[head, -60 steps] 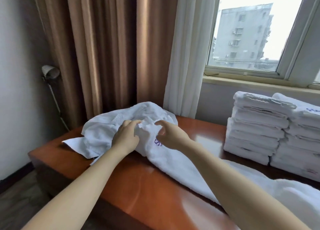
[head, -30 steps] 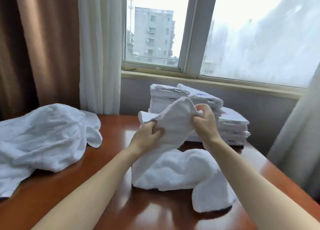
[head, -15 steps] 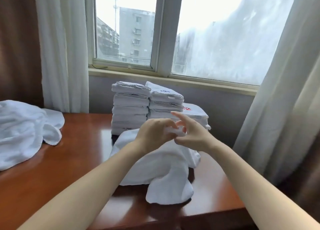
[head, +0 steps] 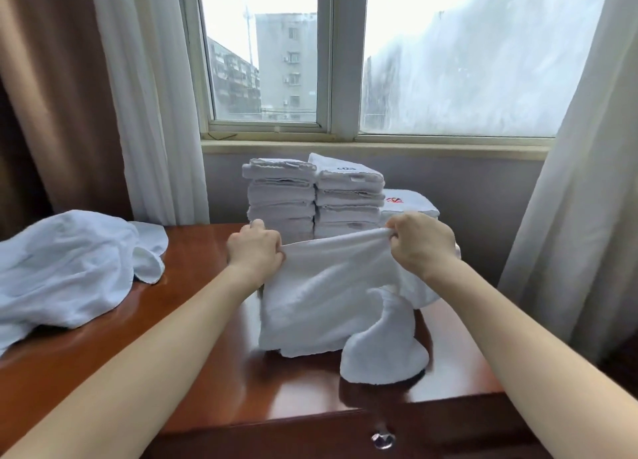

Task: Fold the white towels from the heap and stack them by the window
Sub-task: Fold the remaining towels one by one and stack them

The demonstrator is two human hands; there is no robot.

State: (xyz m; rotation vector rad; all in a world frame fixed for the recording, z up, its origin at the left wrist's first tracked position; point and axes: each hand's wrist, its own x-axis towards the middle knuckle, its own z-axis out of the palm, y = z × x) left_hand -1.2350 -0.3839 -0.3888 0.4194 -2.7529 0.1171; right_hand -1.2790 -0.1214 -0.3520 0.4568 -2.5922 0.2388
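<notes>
A white towel (head: 324,296) hangs stretched between my two hands above the wooden table (head: 193,362). My left hand (head: 255,251) grips its upper left edge and my right hand (head: 421,244) pinches the upper right edge. Its lower part rests crumpled on the table, with one end drooping toward the front edge. Behind it, folded white towels stand in stacks (head: 310,196) under the window sill. The heap of unfolded white towels (head: 69,272) lies at the table's left.
White sheer curtains (head: 152,96) hang at both sides of the window (head: 345,54), with a brown drape at the far left. A drawer knob (head: 382,439) shows on the table's front. The table's right edge is close beside the towel.
I carried a towel from the heap on the left to the spot in front of the stacks. My hands then moved apart along its top edge, pulling it taut.
</notes>
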